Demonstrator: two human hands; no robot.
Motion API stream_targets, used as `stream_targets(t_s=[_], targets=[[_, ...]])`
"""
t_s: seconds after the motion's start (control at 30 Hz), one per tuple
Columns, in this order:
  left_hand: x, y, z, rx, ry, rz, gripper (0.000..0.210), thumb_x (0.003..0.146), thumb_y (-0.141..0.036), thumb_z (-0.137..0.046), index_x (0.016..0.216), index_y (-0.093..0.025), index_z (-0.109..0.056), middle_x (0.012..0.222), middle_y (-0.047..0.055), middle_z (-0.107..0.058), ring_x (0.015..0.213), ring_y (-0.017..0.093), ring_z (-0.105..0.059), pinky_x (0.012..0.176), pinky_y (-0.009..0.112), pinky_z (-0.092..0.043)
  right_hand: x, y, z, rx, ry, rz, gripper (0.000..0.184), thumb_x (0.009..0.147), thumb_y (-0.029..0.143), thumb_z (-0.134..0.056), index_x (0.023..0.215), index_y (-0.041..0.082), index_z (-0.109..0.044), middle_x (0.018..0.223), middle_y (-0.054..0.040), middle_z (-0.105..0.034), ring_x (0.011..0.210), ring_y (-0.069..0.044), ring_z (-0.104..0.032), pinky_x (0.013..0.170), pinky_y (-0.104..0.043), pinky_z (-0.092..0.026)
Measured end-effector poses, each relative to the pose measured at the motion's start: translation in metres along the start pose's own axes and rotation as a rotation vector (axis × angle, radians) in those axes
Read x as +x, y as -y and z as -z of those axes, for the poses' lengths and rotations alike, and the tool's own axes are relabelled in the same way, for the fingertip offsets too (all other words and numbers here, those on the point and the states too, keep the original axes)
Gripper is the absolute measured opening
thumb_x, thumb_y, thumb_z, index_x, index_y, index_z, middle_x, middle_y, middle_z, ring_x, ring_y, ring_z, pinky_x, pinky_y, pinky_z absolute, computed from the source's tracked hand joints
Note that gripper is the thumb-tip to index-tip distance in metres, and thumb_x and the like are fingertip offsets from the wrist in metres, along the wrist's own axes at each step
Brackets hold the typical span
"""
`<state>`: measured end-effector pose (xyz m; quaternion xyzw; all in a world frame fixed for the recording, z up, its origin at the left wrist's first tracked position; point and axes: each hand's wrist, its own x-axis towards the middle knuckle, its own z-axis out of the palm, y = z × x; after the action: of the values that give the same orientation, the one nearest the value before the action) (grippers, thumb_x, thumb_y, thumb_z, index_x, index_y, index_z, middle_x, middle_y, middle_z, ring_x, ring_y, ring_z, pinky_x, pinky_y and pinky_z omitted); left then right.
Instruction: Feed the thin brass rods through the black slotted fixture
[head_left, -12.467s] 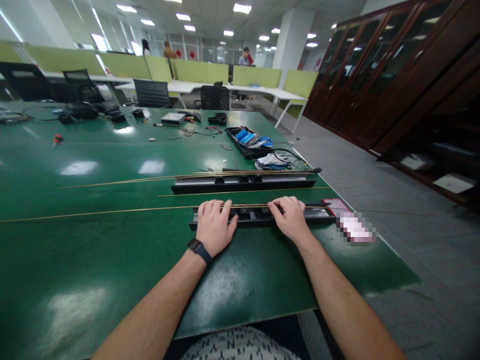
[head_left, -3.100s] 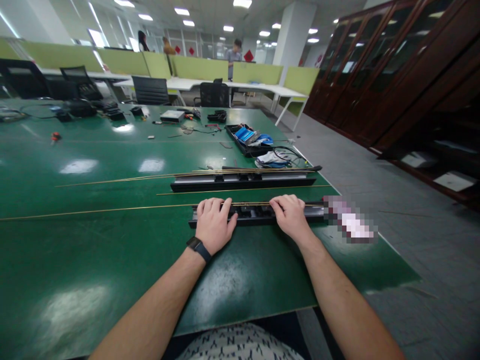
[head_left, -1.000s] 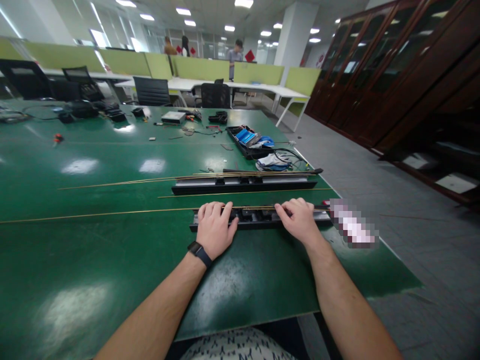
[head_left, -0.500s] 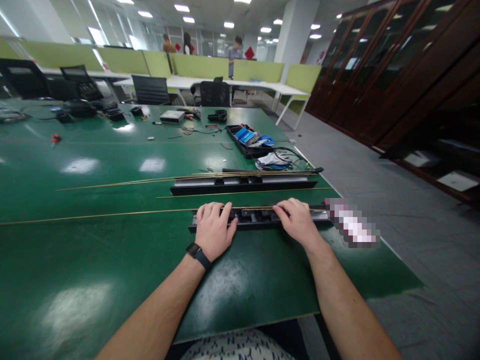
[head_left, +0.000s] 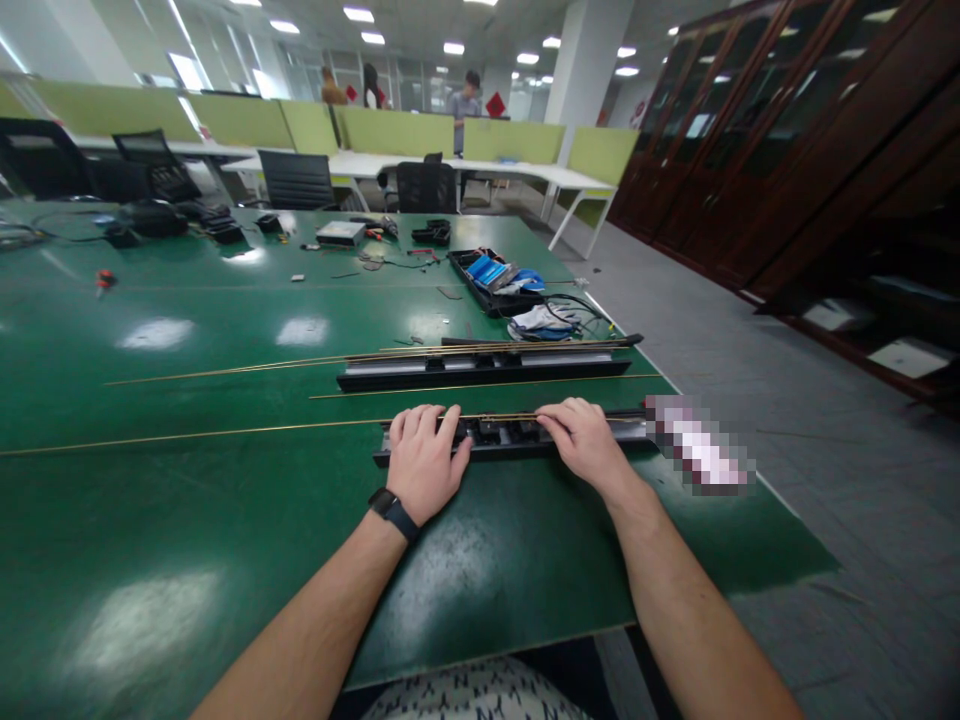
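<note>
A long black-and-silver rail (head_left: 517, 454) lies crosswise on the green table in front of me. My left hand (head_left: 426, 458), with a dark watch on its wrist, is closed over the rail's left part, fingers over the far side and thumb on the near side. Along the rail's top runs a thin brass-coloured rod (head_left: 225, 433), which stretches far out to the left. My right hand (head_left: 581, 435) pinches the rod between thumb and fingertips, above the rail's right half. Small black blocks (head_left: 491, 430) sit in the rail between my hands.
Beyond lies a second rail (head_left: 487, 378) with several brass rods (head_left: 300, 366) along it. One loose rod (head_left: 375, 392) lies between the rails. A black tray (head_left: 484, 290) of parts and gloves (head_left: 544, 320) are behind. A blurred patch (head_left: 697, 445) covers something at right.
My right hand has moved slightly left along the rail, still pinching the rod. My left hand keeps its place on the rail. The whole view has shifted a little.
</note>
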<state>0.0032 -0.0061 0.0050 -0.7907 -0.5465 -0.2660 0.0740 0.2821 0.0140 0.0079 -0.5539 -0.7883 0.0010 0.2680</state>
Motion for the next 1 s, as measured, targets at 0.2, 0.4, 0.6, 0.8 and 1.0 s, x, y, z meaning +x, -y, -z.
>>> stream_targets(t_s=[0.2, 0.4, 0.6, 0.8, 1.0], targets=[[0.0, -0.001, 0.001, -0.007, 0.0, 0.004, 0.042, 0.098, -0.039, -0.053, 0.136, -0.023, -0.062, 0.129, 0.014, -0.066, 0.125, 0.033, -0.054, 0.111, 0.052, -0.034, 0.002, -0.003, 0.005, 0.005, 0.015, -0.013, 0.036, 0.104, 0.047, -0.046, 0.101, 0.027, -0.076, 0.092, -0.006, -0.071, 0.093, -0.021, -0.06, 0.083, -0.036, -0.037], [0.001, -0.001, 0.002, -0.02, -0.005, 0.0, 0.043, 0.098, -0.038, -0.053, 0.137, -0.022, -0.061, 0.13, 0.014, -0.065, 0.127, 0.032, -0.054, 0.113, 0.052, -0.033, 0.002, -0.005, 0.009, 0.029, 0.021, -0.038, 0.034, 0.103, 0.045, -0.049, 0.094, 0.026, -0.076, 0.09, -0.005, -0.072, 0.093, -0.021, -0.061, 0.082, -0.036, -0.037], [0.001, 0.0, 0.001, -0.021, -0.006, -0.006, 0.045, 0.098, -0.038, -0.053, 0.139, -0.021, -0.06, 0.131, 0.015, -0.064, 0.129, 0.032, -0.053, 0.115, 0.052, -0.032, 0.003, -0.006, 0.012, 0.035, 0.031, -0.052, 0.033, 0.102, 0.044, -0.051, 0.093, 0.025, -0.076, 0.088, -0.0045, -0.07, 0.092, -0.021, -0.061, 0.083, -0.037, -0.038], [0.0, 0.001, 0.0, -0.023, -0.006, -0.004, 0.046, 0.098, -0.037, -0.053, 0.141, -0.02, -0.059, 0.131, 0.015, -0.064, 0.131, 0.031, -0.053, 0.116, 0.052, -0.031, 0.003, -0.012, 0.013, -0.001, 0.03, -0.054, 0.035, 0.101, 0.049, -0.053, 0.088, 0.026, -0.077, 0.084, -0.0035, -0.068, 0.09, -0.02, -0.06, 0.082, -0.036, -0.037], [0.001, 0.001, 0.0, -0.012, -0.004, -0.012, 0.048, 0.099, -0.038, -0.052, 0.142, -0.018, -0.058, 0.131, 0.016, -0.064, 0.13, 0.032, -0.053, 0.115, 0.051, -0.031, 0.003, -0.02, 0.013, -0.038, 0.03, -0.062, 0.038, 0.1, 0.052, -0.054, 0.087, 0.026, -0.078, 0.082, -0.0036, -0.067, 0.088, -0.02, -0.059, 0.08, -0.035, -0.036]])
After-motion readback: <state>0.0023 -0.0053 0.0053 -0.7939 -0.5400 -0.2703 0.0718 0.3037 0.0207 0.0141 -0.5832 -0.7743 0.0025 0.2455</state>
